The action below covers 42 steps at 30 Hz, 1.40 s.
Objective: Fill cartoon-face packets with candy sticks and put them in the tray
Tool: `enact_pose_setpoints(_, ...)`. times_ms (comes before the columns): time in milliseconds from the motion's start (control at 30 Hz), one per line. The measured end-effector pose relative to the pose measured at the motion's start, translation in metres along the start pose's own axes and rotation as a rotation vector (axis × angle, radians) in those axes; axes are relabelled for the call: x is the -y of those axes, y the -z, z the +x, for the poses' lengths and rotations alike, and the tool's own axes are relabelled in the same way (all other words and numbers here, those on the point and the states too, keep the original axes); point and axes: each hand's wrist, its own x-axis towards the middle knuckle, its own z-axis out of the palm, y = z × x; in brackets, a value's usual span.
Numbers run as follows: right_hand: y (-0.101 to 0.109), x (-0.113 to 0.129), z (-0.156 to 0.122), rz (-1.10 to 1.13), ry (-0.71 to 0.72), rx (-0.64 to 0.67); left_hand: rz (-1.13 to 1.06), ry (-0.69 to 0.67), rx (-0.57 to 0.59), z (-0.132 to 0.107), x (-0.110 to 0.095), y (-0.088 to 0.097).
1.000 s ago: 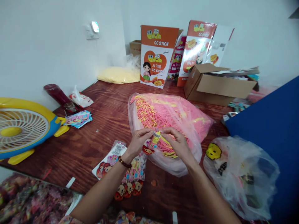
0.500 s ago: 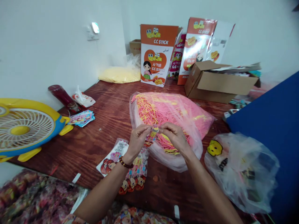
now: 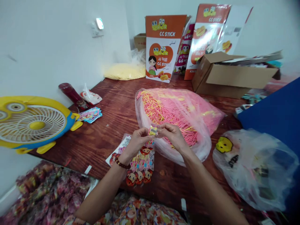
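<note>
My left hand [image 3: 135,142] and my right hand [image 3: 172,135] meet in front of me, both pinching a small printed packet [image 3: 152,133] with a red-haired cartoon head at its lower end. Thin yellow sticks show at the packet's top. Just behind my hands lies a big clear bag of pink and yellow sticks [image 3: 178,112] on the wooden table [image 3: 112,122]. Under my left wrist lies a pile of the same printed packets [image 3: 139,168]. A bead bracelet circles my left wrist.
A yellow and blue fan [image 3: 32,123] stands at the left. A dark red bottle [image 3: 71,93] and more packets [image 3: 90,114] lie near the wall. Orange CC STICK boxes [image 3: 162,47], an open cardboard box [image 3: 232,76] stand behind. A clear plastic bag [image 3: 255,165] lies right, beside a blue board [image 3: 276,112].
The camera has tipped and shifted, so everything sits a little further right. My hands have drawn closer together and the packet now hangs more upright between them.
</note>
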Motion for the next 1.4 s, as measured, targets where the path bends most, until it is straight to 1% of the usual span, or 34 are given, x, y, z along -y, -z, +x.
enact_pose_setpoints(100,-0.003,-0.001,-0.001,0.024,-0.047,0.067,0.055,-0.003,-0.013,-0.004,0.001,0.005)
enact_pose_setpoints(233,-0.01,-0.004,0.002,-0.036,-0.011,0.077,0.106,-0.013,-0.01,-0.012,0.002,0.011)
enact_pose_setpoints(333,-0.017,-0.008,0.006,-0.109,0.04,0.079,0.036,0.085,0.011,-0.019,0.002,0.017)
enact_pose_setpoints(400,-0.023,-0.01,0.007,-0.155,0.055,0.082,-0.006,0.143,-0.011,-0.023,0.002,0.022)
enact_pose_setpoints(433,-0.025,-0.011,0.007,-0.167,0.047,0.088,-0.01,0.15,-0.035,-0.024,0.003,0.025)
enact_pose_setpoints(533,-0.035,-0.014,0.006,-0.131,-0.021,0.117,0.028,0.109,-0.106,-0.027,0.006,0.035)
enact_pose_setpoints(600,-0.042,-0.017,0.005,-0.095,-0.051,0.135,0.043,0.094,-0.126,-0.029,0.01,0.043)
enact_pose_setpoints(700,-0.052,-0.024,0.006,-0.118,-0.047,0.166,0.039,0.114,-0.117,-0.035,0.016,0.055)
enact_pose_setpoints(767,-0.056,-0.03,0.005,-0.168,-0.049,0.175,0.069,0.118,-0.088,-0.043,0.021,0.063)
enact_pose_setpoints(867,-0.057,-0.039,0.0,-0.267,-0.095,0.214,0.233,0.094,-0.035,-0.06,0.029,0.07)
enact_pose_setpoints(933,-0.055,-0.045,-0.007,-0.426,-0.1,0.246,0.421,0.045,-0.062,-0.072,0.037,0.071)
enact_pose_setpoints(1033,-0.056,-0.054,-0.021,-0.883,-0.06,0.222,0.779,-0.097,-0.137,-0.09,0.053,0.064)
enact_pose_setpoints(1100,-0.059,-0.057,-0.029,-1.156,-0.041,0.208,0.979,-0.173,-0.11,-0.099,0.063,0.059)
enact_pose_setpoints(1133,-0.061,-0.058,-0.031,-1.239,-0.03,0.202,1.047,-0.195,-0.078,-0.103,0.068,0.057)
enact_pose_setpoints(1200,-0.061,-0.058,-0.034,-1.291,-0.012,0.175,1.116,-0.228,-0.044,-0.106,0.073,0.058)
enact_pose_setpoints(1233,-0.059,-0.058,-0.034,-1.279,-0.001,0.153,1.132,-0.241,-0.055,-0.106,0.073,0.062)
enact_pose_setpoints(1300,-0.05,-0.058,-0.032,-1.226,0.041,0.089,1.17,-0.245,-0.141,-0.099,0.069,0.074)
enact_pose_setpoints(1400,-0.02,-0.057,-0.026,-1.151,0.124,-0.038,1.308,-0.165,-0.322,-0.078,0.056,0.098)
